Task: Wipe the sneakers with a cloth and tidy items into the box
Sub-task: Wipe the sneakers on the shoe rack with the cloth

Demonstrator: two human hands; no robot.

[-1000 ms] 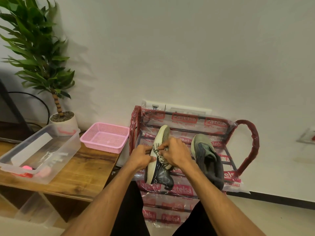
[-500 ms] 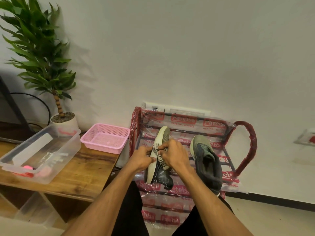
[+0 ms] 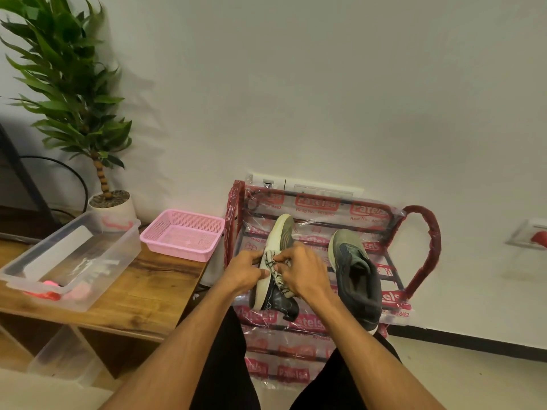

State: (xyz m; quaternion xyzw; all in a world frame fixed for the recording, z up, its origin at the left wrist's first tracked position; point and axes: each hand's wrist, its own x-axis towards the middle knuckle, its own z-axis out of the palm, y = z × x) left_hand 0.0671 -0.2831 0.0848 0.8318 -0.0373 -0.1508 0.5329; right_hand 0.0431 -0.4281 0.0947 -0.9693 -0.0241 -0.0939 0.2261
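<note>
Two dark grey sneakers lie on the top shelf of a plastic-wrapped red rack [image 3: 420, 250]. The left sneaker [image 3: 281, 235] is tipped on its side, pale sole facing left. A white cloth with dark markings [image 3: 273, 261] is pressed on its middle. My left hand [image 3: 244, 272] pinches the cloth against the sole edge. My right hand [image 3: 302, 272] grips the cloth from the right and hides part of the shoe. The right sneaker [image 3: 355, 273] lies beside it, untouched. A clear plastic box [image 3: 118, 253] stands on the wooden table at the left.
An empty pink mesh basket [image 3: 183, 235] sits at the wooden table's [image 3: 154, 294] right end, next to the rack. A potted plant [image 3: 74, 93] stands behind the box. Another clear container [image 3: 62, 359] rests under the table. My legs are below the rack.
Both hands stay on the left sneaker and have shifted slightly along it, with more of the cloth showing between them. The camera has tilted a little.
</note>
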